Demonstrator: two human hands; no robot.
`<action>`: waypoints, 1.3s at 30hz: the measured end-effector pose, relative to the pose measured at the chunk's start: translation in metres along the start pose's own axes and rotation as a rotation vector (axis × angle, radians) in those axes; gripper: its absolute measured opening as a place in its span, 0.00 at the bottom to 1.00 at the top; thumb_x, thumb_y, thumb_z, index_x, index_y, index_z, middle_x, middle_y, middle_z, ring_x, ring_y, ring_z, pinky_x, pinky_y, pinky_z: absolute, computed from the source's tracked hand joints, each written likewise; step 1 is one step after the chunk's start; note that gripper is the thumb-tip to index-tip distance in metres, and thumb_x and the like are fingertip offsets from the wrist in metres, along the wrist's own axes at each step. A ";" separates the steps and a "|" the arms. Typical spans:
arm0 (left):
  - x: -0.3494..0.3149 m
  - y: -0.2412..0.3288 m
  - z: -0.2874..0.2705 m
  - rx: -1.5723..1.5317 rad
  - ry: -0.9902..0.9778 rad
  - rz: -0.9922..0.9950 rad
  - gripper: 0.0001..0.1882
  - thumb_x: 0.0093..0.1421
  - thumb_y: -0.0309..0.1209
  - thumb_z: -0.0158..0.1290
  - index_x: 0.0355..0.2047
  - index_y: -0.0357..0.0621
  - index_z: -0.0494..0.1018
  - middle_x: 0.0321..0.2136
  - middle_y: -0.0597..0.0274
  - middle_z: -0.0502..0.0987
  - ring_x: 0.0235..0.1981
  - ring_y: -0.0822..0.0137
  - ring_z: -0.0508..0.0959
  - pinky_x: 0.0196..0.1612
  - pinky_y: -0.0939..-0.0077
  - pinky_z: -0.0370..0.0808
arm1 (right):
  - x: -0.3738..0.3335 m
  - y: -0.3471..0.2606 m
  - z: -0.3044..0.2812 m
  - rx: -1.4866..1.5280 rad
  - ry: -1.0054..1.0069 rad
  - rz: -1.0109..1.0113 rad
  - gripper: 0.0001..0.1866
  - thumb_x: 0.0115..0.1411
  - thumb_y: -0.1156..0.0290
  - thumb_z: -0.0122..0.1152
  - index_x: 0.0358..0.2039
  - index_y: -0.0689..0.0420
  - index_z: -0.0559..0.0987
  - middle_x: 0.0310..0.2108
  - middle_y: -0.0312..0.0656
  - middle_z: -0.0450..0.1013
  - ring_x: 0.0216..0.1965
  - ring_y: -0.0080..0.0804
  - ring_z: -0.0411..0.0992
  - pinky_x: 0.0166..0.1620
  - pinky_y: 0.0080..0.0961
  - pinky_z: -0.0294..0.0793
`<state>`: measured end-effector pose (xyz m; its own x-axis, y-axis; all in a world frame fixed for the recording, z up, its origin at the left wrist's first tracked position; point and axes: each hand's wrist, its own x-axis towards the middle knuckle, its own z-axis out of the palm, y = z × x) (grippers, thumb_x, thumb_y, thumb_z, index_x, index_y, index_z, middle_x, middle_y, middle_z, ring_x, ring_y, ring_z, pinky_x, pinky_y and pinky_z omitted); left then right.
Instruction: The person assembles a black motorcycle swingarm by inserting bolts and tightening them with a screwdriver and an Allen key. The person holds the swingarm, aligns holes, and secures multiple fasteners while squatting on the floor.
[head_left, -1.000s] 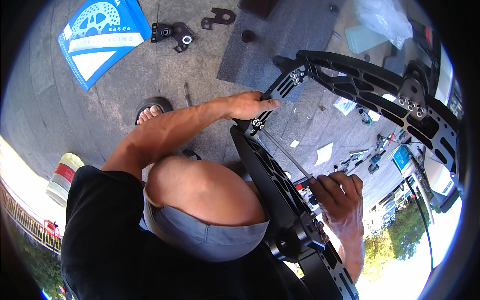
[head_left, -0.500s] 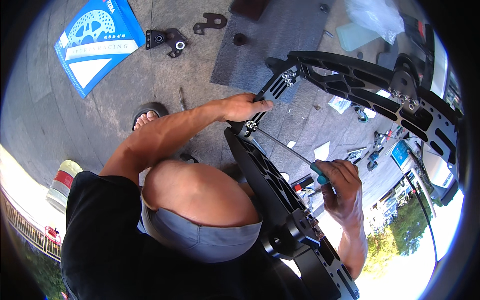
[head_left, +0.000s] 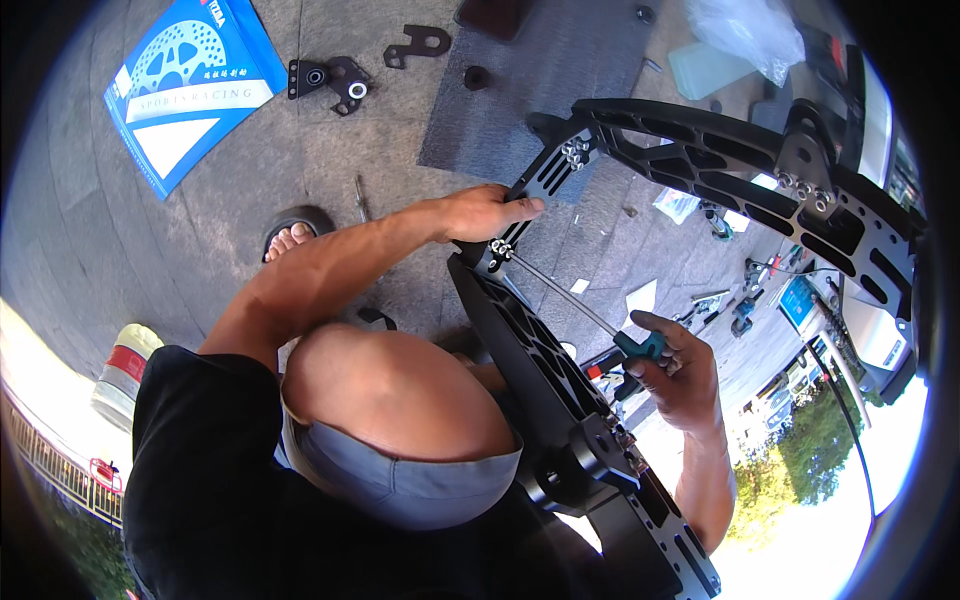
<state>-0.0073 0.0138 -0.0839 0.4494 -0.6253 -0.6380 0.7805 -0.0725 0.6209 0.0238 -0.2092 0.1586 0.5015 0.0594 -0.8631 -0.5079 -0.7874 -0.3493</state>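
Grey paved floor (head_left: 170, 250) spreads beneath a seated person. A large black metal frame (head_left: 690, 125) with cut-out beams angles across the person's right side, beside the bare knee. Beyond it lies a dark mat (head_left: 540, 90); at upper left, a blue packet (head_left: 195, 100). The left hand (head_left: 490, 213) grips the frame's slotted joining plate, thumb on top. The right hand (head_left: 680, 375) loosely holds a long-shafted driver (head_left: 642, 346) by its teal handle, fingers partly curled. The driver's tip reaches small silver bolts (head_left: 502, 247) near the left hand; whether it is seated, I cannot tell.
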 end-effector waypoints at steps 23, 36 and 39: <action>0.002 0.000 -0.001 -0.040 -0.029 0.007 0.49 0.59 0.68 0.42 0.60 0.31 0.61 0.55 0.39 0.68 0.59 0.50 0.66 0.60 0.59 0.65 | -0.009 -0.007 0.003 -0.679 0.137 -0.645 0.15 0.46 0.81 0.65 0.37 0.59 0.80 0.33 0.41 0.77 0.33 0.41 0.74 0.36 0.33 0.74; 0.004 -0.004 0.001 -0.022 -0.004 0.011 0.46 0.59 0.67 0.43 0.60 0.35 0.63 0.56 0.41 0.67 0.59 0.50 0.66 0.60 0.58 0.65 | -0.015 -0.019 0.011 -1.067 0.121 -0.902 0.16 0.44 0.70 0.67 0.37 0.52 0.80 0.27 0.32 0.72 0.35 0.34 0.71 0.29 0.28 0.73; 0.004 -0.003 0.000 -0.023 -0.010 0.001 0.46 0.59 0.67 0.43 0.60 0.36 0.63 0.57 0.41 0.67 0.59 0.50 0.66 0.60 0.58 0.65 | -0.020 -0.027 0.015 -1.151 0.076 -0.871 0.16 0.45 0.71 0.67 0.38 0.53 0.82 0.31 0.34 0.72 0.38 0.34 0.70 0.33 0.31 0.73</action>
<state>-0.0077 0.0110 -0.0881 0.4454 -0.6335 -0.6327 0.7901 -0.0543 0.6106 0.0168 -0.1801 0.1799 0.4054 0.7657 -0.4993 0.7895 -0.5686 -0.2310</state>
